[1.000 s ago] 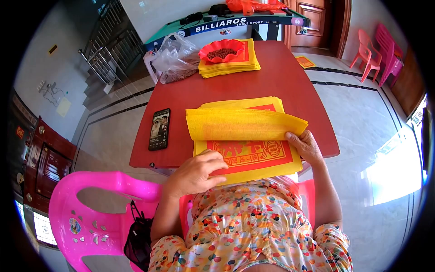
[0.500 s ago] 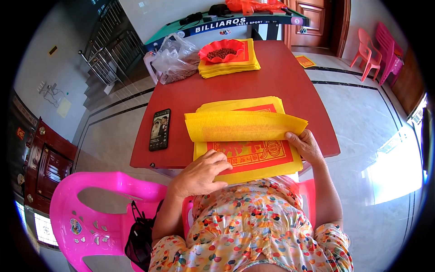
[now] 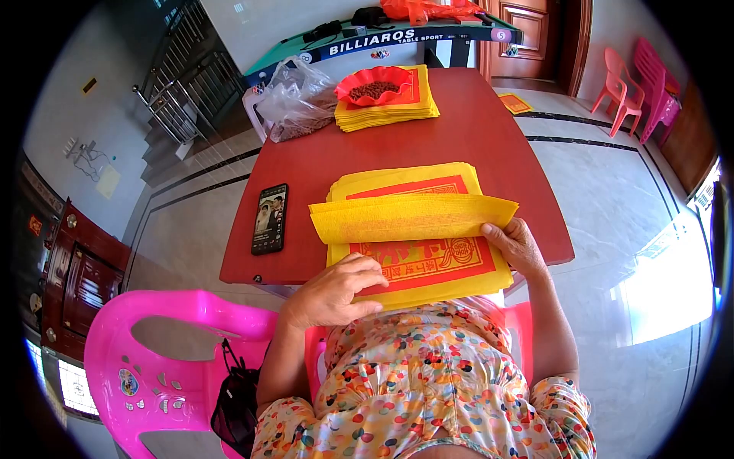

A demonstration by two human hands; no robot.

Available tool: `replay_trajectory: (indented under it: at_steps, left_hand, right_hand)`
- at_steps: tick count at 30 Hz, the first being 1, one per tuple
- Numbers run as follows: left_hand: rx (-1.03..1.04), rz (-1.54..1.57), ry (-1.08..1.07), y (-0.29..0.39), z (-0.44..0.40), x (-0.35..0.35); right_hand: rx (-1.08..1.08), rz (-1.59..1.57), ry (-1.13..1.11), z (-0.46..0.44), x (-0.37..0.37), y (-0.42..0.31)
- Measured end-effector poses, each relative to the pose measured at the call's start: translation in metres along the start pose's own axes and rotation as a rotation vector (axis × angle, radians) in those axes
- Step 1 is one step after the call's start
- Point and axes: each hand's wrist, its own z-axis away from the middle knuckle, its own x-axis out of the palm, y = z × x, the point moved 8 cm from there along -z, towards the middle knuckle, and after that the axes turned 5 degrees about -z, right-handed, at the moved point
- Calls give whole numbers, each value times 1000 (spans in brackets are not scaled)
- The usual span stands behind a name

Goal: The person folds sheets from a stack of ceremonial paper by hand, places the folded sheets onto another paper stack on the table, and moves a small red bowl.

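A stack of yellow joss paper (image 3: 428, 292) with red and gold printing lies at the near edge of the table. Across it runs a folded-over yellow sheet (image 3: 413, 218), its plain side outward and faint red showing through. My right hand (image 3: 518, 246) pinches the right end of this sheet between thumb and fingers. My left hand (image 3: 334, 291) rests on the lower left of the stack, fingers lying on the print and thumb apart near the paper's bottom edge.
On the red table (image 3: 298, 168) lie a lit phone (image 3: 269, 218), a clear plastic bag (image 3: 294, 103) and another yellow paper pile (image 3: 388, 115) topped by a red scalloped dish (image 3: 375, 86). A pink chair (image 3: 153, 367) stands at left. A billiards table (image 3: 382, 42) stands behind.
The folded sheet has tipped slightly down toward me, baring more red print behind it. My left hand has shifted a touch left; my right hand keeps its grip.
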Motion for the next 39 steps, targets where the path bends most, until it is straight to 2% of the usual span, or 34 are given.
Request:
replay_trajectory:
  at_steps: [12, 15, 20, 21, 23, 25, 27, 28, 30, 34, 37, 39]
  left_hand:
    - [-13, 38, -13, -4, 0, -1]
    - [11, 46, 50, -3, 3, -5]
    - [-19, -83, 310, 3, 14, -38]
    - [-19, -83, 310, 3, 16, -42]
    - [-124, -48, 391, -7, 22, -54]
    - [-77, -72, 472, -3, 24, -60]
    - [-167, -20, 552, -8, 28, -66]
    - [-130, -34, 608, -5, 27, -68]
    - [-144, -41, 646, -8, 27, -70]
    - [-158, -37, 760, -16, 31, -73]
    - [-199, -25, 797, -20, 31, -72]
    - [-205, -14, 804, -22, 31, -71]
  right_hand:
    - [6, 3, -10, -1, 0, 3]
    - [2, -14, -12, 0, 0, 1]
    - [-11, -34, -21, 1, 2, -4]
    - [-7, -44, -20, 1, 1, -4]
    - [-19, -37, -8, 1, 2, -7]
    - [-31, -31, 3, 1, -1, -7]
    - [60, 31, 25, 1, -9, 4]
    - [60, 32, 24, 1, -8, 5]
    - [2, -16, 110, 2, -11, 3]
    - [49, -17, 101, 1, -16, 13]
    - [56, -191, 119, 0, -14, 18]
    - [-13, -224, 87, -1, -11, 15]
